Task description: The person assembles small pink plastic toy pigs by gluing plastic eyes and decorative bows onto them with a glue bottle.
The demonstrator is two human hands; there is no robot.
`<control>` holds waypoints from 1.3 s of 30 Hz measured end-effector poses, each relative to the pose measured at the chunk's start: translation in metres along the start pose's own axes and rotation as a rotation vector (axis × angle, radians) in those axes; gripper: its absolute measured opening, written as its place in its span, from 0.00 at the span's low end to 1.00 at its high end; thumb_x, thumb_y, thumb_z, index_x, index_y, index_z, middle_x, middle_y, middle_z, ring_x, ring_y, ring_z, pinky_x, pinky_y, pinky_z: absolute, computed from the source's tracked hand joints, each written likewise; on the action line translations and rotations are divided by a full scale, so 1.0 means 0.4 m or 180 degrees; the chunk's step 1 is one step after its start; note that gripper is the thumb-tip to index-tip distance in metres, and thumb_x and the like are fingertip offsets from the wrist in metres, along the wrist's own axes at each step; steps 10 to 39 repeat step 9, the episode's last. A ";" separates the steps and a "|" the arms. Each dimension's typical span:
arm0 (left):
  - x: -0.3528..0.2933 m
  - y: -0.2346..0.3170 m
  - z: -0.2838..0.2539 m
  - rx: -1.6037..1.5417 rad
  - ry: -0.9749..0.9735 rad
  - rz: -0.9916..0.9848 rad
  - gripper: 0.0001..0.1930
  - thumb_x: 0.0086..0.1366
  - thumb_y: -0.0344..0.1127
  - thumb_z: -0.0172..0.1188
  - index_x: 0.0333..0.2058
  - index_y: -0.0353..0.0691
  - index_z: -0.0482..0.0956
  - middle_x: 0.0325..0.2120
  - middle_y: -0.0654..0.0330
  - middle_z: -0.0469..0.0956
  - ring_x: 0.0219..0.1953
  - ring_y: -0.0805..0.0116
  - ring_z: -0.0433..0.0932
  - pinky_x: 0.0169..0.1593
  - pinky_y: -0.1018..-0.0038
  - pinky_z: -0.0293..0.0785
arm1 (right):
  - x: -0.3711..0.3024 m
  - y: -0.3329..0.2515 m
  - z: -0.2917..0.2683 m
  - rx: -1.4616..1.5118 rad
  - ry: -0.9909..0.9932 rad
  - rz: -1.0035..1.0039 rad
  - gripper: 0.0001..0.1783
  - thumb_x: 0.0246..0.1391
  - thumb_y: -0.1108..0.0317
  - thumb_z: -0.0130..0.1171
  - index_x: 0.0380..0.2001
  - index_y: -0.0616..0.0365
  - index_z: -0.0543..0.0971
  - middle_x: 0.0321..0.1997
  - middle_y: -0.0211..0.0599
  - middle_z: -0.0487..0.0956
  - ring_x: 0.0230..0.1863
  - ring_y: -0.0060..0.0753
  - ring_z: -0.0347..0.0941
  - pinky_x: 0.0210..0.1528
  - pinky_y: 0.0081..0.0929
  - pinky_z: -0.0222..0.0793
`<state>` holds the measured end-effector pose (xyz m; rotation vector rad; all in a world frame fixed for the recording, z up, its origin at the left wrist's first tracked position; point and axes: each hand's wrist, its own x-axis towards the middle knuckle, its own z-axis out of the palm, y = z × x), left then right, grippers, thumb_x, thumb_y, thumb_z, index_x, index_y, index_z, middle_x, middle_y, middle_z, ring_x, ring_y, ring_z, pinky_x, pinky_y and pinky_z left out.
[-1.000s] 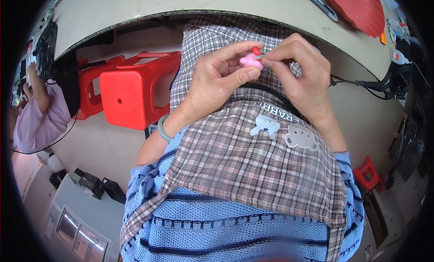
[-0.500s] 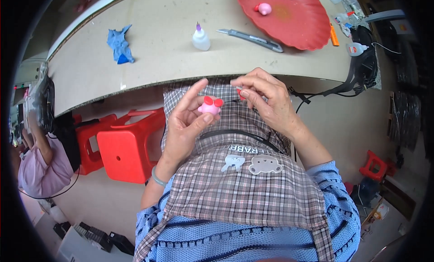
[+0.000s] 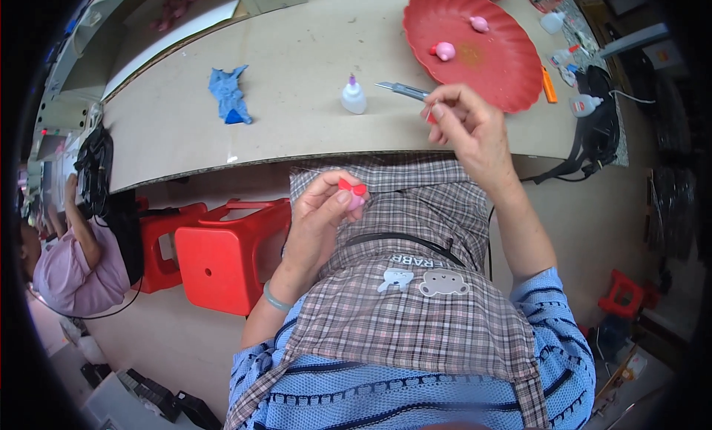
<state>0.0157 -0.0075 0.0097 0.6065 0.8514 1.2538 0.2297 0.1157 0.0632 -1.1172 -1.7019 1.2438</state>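
In front of my lap, my left hand [image 3: 317,216] pinches a small pink figurine [image 3: 357,203] between thumb and fingers. Two red rounded parts sit on the figurine's upper side. My right hand [image 3: 475,133] is raised over the table's front part, by the near edge of a red scalloped plate [image 3: 519,89]. Its fingertips are closed on a small red piece, mostly hidden by the fingers. Just beyond those fingertips a grey utility knife [image 3: 404,89] lies with its blade pointing left. A squeeze bottle [image 3: 354,99] with a purple tip stands left of the knife.
The plate holds a pink figurine with a red part [image 3: 444,51] and a pink piece [image 3: 480,24]. Crumpled blue material [image 3: 230,96] lies on the left. Right of the plate are an orange stick [image 3: 549,85] and a white bottle [image 3: 586,105]. A red stool [image 3: 215,270] and another person [image 3: 78,267] are at left.
My right hand has moved away from the left hand, up and right toward the knife and plate. The figurine has turned in my left hand, whose fingers have closed around it.
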 end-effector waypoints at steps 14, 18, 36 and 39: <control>-0.002 -0.001 -0.007 0.0168 0.0052 -0.0148 0.16 0.65 0.37 0.59 0.49 0.39 0.73 0.39 0.57 0.78 0.30 0.78 0.71 0.36 0.80 0.68 | 0.284 -0.024 0.061 -0.0937 -0.0223 -0.0933 0.14 0.58 0.70 0.53 0.47 0.60 0.78 0.33 0.37 0.82 0.31 0.29 0.81 0.33 0.24 0.76; -0.002 -0.001 -0.007 0.0168 0.0052 -0.0148 0.16 0.65 0.37 0.59 0.49 0.39 0.73 0.39 0.57 0.78 0.30 0.78 0.71 0.36 0.80 0.68 | 0.284 -0.024 0.061 -0.0937 -0.0223 -0.0933 0.14 0.58 0.70 0.53 0.47 0.60 0.78 0.33 0.37 0.82 0.31 0.29 0.81 0.33 0.24 0.76; -0.002 -0.001 -0.007 0.0168 0.0052 -0.0148 0.16 0.65 0.37 0.59 0.49 0.39 0.73 0.39 0.57 0.78 0.30 0.78 0.71 0.36 0.80 0.68 | 0.284 -0.024 0.061 -0.0937 -0.0223 -0.0933 0.14 0.58 0.70 0.53 0.47 0.60 0.78 0.33 0.37 0.82 0.31 0.29 0.81 0.33 0.24 0.76; -0.002 -0.001 -0.007 0.0168 0.0052 -0.0148 0.16 0.65 0.37 0.59 0.49 0.39 0.73 0.39 0.57 0.78 0.30 0.78 0.71 0.36 0.80 0.68 | 0.284 -0.024 0.061 -0.0937 -0.0223 -0.0933 0.14 0.58 0.70 0.53 0.47 0.60 0.78 0.33 0.37 0.82 0.31 0.29 0.81 0.33 0.24 0.76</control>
